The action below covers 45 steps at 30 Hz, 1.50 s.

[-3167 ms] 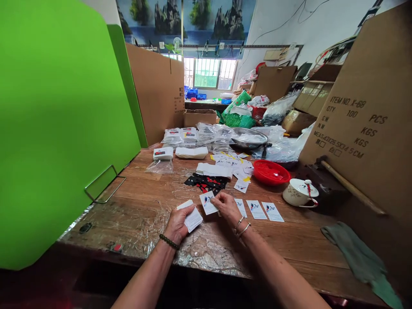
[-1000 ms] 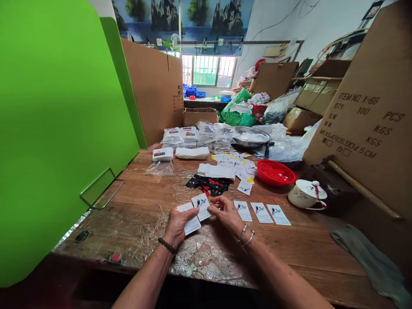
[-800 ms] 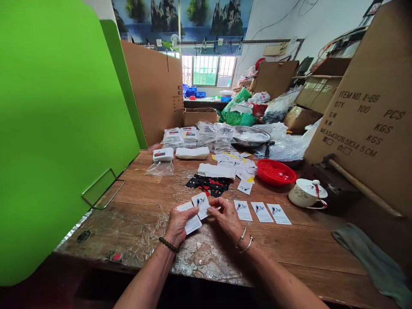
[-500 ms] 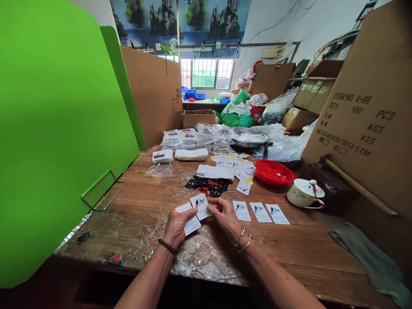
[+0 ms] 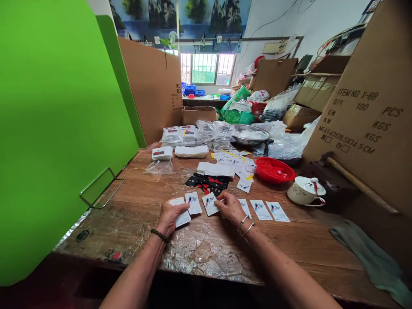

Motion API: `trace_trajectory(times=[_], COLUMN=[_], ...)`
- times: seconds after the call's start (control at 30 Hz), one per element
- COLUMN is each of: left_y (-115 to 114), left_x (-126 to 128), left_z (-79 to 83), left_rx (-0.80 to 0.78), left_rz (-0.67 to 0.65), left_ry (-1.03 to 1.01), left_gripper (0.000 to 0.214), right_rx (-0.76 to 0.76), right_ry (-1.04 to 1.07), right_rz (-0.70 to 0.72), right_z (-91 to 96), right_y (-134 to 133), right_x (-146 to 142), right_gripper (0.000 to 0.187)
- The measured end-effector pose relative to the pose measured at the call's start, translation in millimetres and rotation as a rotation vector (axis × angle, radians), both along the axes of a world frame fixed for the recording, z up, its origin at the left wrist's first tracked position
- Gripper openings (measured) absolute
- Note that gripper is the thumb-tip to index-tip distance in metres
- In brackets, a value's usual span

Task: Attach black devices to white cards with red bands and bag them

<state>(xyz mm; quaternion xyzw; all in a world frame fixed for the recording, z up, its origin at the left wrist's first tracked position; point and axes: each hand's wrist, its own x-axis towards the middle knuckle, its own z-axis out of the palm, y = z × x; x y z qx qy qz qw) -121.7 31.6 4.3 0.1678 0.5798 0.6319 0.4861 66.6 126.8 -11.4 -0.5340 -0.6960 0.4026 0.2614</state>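
White cards (image 5: 259,209) lie face up in a row along the near edge of the surface (image 5: 289,240), spaced apart so that each print shows. The left hand (image 5: 170,213) is closed on a small stack (image 5: 183,219) with the thumb on top, likely so one can slide off at a time. The right hand (image 5: 230,207) has its fingertips at the edge of one card (image 5: 210,204) lying flat in that row. Whether it pinches or only presses the card, I cannot tell. Black pieces (image 5: 209,182) sit just behind.
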Motion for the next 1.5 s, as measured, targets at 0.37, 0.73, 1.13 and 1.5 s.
trace_trajectory(times=[0.37,0.73,1.13,1.5], left_y=[19.2,14.3,-2.9,-18.0], left_x=[-5.0,-7.3,-38.0,-8.1], left_z=[-1.1,9.6,9.9,5.2], left_rx=[-0.068,-0.058,-0.019,0.139], left_rz=[-0.029,-0.167,-0.071,0.007], left_ry=[0.125,0.013,-0.209,-0.275], left_gripper=[0.03,0.031,0.02,0.028], right_rx=[0.254,0.095,0.085,0.159], right_ry=[-0.388,0.014,-0.085,-0.001], right_rz=[0.04,0.102,0.078,0.31], right_z=[-0.5,13.7,-0.9,35.3], right_y=[-15.5,-4.8,1.3,-54.1], right_x=[-7.9,-27.7,-72.1,-68.4], right_gripper=[0.009,0.02,0.015,0.013])
